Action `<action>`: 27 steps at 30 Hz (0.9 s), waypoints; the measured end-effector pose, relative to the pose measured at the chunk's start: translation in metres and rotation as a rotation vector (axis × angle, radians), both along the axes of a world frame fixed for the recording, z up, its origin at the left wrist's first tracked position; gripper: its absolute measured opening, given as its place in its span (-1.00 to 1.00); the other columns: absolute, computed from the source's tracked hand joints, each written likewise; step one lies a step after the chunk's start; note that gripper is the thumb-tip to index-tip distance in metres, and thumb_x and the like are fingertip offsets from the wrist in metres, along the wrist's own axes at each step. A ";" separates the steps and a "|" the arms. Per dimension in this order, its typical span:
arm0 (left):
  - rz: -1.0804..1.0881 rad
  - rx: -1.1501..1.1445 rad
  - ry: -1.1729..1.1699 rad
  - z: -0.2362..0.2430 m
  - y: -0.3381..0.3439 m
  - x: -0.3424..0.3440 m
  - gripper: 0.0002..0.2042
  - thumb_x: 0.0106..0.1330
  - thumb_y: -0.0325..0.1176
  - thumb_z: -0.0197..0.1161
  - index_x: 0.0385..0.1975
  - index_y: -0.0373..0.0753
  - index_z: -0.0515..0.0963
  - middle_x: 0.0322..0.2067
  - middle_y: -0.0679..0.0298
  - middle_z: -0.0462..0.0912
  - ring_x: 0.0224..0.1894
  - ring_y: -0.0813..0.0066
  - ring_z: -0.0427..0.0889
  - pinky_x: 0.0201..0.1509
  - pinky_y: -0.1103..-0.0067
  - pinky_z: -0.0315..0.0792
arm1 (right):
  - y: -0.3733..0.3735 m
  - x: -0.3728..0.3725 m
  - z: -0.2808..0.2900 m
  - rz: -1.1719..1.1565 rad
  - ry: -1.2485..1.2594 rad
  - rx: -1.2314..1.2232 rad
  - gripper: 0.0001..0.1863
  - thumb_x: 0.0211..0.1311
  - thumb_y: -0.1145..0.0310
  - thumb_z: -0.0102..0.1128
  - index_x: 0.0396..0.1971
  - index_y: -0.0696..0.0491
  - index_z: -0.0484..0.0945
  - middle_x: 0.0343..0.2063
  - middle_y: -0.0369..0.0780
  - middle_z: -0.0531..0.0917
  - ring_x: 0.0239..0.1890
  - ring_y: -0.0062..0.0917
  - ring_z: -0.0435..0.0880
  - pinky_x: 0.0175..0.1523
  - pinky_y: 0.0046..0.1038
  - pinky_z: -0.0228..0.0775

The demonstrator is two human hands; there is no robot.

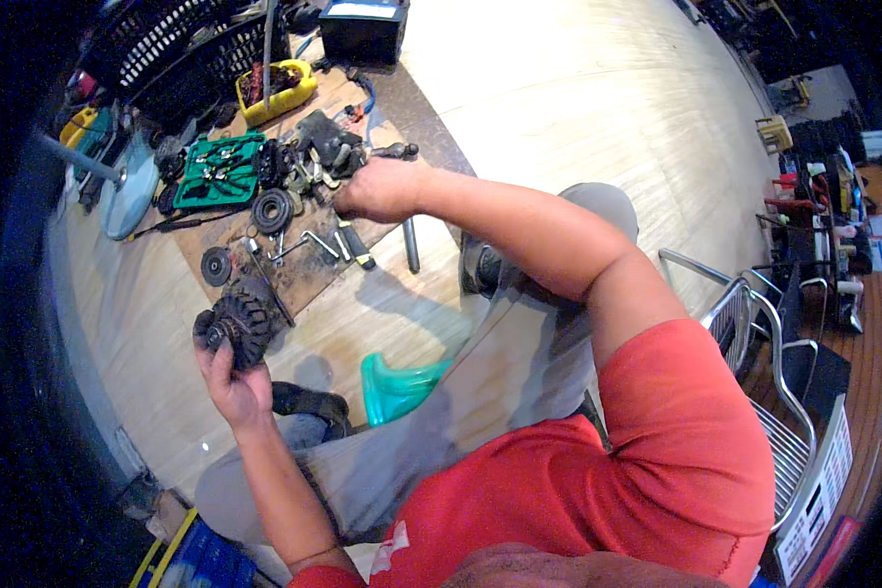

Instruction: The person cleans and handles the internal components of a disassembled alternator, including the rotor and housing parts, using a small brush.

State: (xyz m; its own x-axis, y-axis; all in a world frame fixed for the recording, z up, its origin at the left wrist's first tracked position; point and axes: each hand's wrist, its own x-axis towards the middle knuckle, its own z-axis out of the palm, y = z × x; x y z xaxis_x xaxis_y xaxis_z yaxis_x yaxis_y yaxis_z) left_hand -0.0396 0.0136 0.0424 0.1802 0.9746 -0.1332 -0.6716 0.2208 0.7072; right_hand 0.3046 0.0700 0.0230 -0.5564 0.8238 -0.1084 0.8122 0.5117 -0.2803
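left hand (pixel 235 387) is pinching a ridged black part (pixel 247 318) by the brown board (pixel 297 279); right hand (pixel 384 190) is covering metal parts (pixel 312 174), fingers hidden, can't tell their hold; pale floor (pixel 559 98) spreading around, metal chair (pixel 780 446) standing right.

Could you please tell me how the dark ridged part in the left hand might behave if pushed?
The ridged part looks like metal, so it is probably heavy for its size. Its round outline suggests it might roll on edge. The thick ridges look rigid, so it should feel stiff.
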 end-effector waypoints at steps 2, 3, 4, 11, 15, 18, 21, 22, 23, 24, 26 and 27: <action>-0.038 0.016 0.020 0.001 -0.004 0.003 -0.56 0.19 -0.58 0.06 0.13 -0.31 0.32 0.06 0.06 0.47 0.14 0.15 0.45 0.28 0.24 0.30 | -0.005 -0.011 0.004 0.039 -0.076 -0.083 -0.79 0.13 0.20 0.16 -0.35 0.02 0.53 -0.41 -0.13 0.66 -0.25 -0.16 0.65 -0.15 -0.10 0.42; -0.056 0.014 0.013 0.002 -0.005 0.007 -0.54 0.18 -0.59 0.07 0.13 -0.30 0.32 0.05 0.06 0.47 0.12 0.16 0.46 0.25 0.25 0.33 | -0.010 -0.015 0.005 0.056 -0.079 -0.105 -0.71 0.07 0.17 0.23 -0.25 0.01 0.52 -0.36 -0.13 0.66 -0.19 -0.16 0.63 -0.08 -0.10 0.39; -0.055 0.002 0.026 0.003 -0.005 0.010 -0.54 0.17 -0.58 0.08 0.13 -0.30 0.32 0.05 0.07 0.47 0.11 0.17 0.47 0.24 0.26 0.33 | -0.014 -0.020 0.008 0.070 -0.078 -0.127 -0.60 0.02 0.14 0.29 -0.15 0.00 0.51 -0.30 -0.12 0.66 -0.12 -0.16 0.62 -0.01 -0.10 0.36; -0.117 0.018 0.099 0.003 -0.013 0.032 -0.50 0.13 -0.54 0.12 0.15 -0.30 0.30 0.07 0.05 0.46 0.11 0.13 0.47 0.25 0.21 0.32 | -0.037 -0.059 0.027 0.168 0.332 -0.475 -0.03 -0.06 0.07 0.41 0.29 0.20 0.12 0.07 0.14 0.46 0.12 -0.06 0.46 0.20 -0.22 0.28; -0.172 -0.010 0.147 0.002 -0.022 0.039 -0.41 0.07 -0.54 0.11 0.21 -0.25 0.24 0.11 0.05 0.42 0.15 0.09 0.43 0.29 0.20 0.27 | -0.051 -0.079 0.020 0.179 0.682 -0.512 -0.16 -0.02 0.23 0.37 0.23 0.24 0.17 0.03 0.15 0.48 0.11 -0.07 0.47 0.18 -0.26 0.30; -0.233 -0.004 0.102 0.001 -0.025 0.041 -0.37 0.01 -0.57 0.10 0.21 -0.22 0.23 0.10 0.06 0.42 0.15 0.10 0.43 0.28 0.22 0.30 | -0.056 -0.082 0.025 0.145 0.773 -0.538 -0.58 0.10 0.39 0.21 -0.04 0.21 0.40 -0.28 -0.01 0.63 -0.19 -0.22 0.63 -0.08 -0.28 0.42; -0.281 -0.015 0.077 0.003 -0.025 0.041 -0.38 -0.03 -0.60 0.15 0.16 -0.25 0.26 0.04 0.05 0.46 0.08 0.14 0.49 0.22 0.26 0.37 | -0.049 -0.079 0.025 0.069 0.720 -0.742 -0.79 0.18 0.44 0.09 -0.20 0.20 0.48 -0.51 -0.13 0.62 -0.43 -0.40 0.61 -0.27 -0.34 0.43; -0.279 -0.031 0.071 0.007 -0.025 0.041 -0.39 -0.05 -0.64 0.16 0.13 -0.27 0.28 0.01 0.06 0.49 0.06 0.18 0.51 0.20 0.29 0.39 | -0.046 -0.078 0.028 0.094 0.689 -0.667 -0.84 0.23 0.44 0.03 -0.27 0.20 0.51 -0.60 -0.19 0.58 -0.51 -0.52 0.56 -0.34 -0.40 0.41; -0.279 -0.047 0.066 0.010 -0.025 0.041 -0.40 -0.08 -0.68 0.17 0.10 -0.29 0.30 -0.01 0.07 0.51 0.04 0.21 0.53 0.18 0.32 0.41 | -0.043 -0.076 0.032 0.066 0.641 -0.703 -0.83 0.24 0.43 0.03 -0.27 0.20 0.52 -0.60 -0.19 0.57 -0.50 -0.52 0.56 -0.34 -0.40 0.41; -0.264 -0.042 0.081 0.011 -0.025 0.041 -0.39 -0.08 -0.67 0.18 0.10 -0.29 0.29 -0.02 0.07 0.51 0.03 0.22 0.54 0.18 0.33 0.41 | -0.040 -0.074 0.036 0.037 0.594 -0.737 -0.82 0.24 0.42 0.04 -0.26 0.19 0.53 -0.60 -0.19 0.57 -0.49 -0.52 0.56 -0.34 -0.40 0.40; -0.247 -0.031 0.100 0.012 -0.026 0.043 -0.39 -0.07 -0.66 0.20 0.11 -0.30 0.29 -0.03 0.08 0.51 0.03 0.22 0.54 0.18 0.34 0.41 | -0.035 -0.068 0.033 0.099 0.589 -0.565 -0.78 0.24 0.38 0.06 -0.19 0.16 0.56 -0.56 -0.13 0.60 -0.47 -0.42 0.58 -0.31 -0.35 0.41; -0.243 -0.023 0.119 0.011 -0.025 0.044 -0.39 -0.08 -0.65 0.22 0.10 -0.32 0.28 -0.05 0.09 0.52 0.01 0.25 0.54 0.16 0.37 0.42 | -0.033 -0.065 0.032 0.095 0.547 -0.525 -0.77 0.24 0.37 0.06 -0.18 0.15 0.57 -0.54 -0.10 0.61 -0.46 -0.38 0.59 -0.30 -0.33 0.41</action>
State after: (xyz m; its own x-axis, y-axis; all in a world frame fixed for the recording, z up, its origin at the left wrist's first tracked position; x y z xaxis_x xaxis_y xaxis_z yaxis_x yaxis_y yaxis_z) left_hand 0.0045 -0.0114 0.0537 0.3902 0.9011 -0.1892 -0.5093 0.3824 0.7710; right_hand 0.2399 0.0365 0.0551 -0.7095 0.6860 -0.1612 0.4466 0.2608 -0.8559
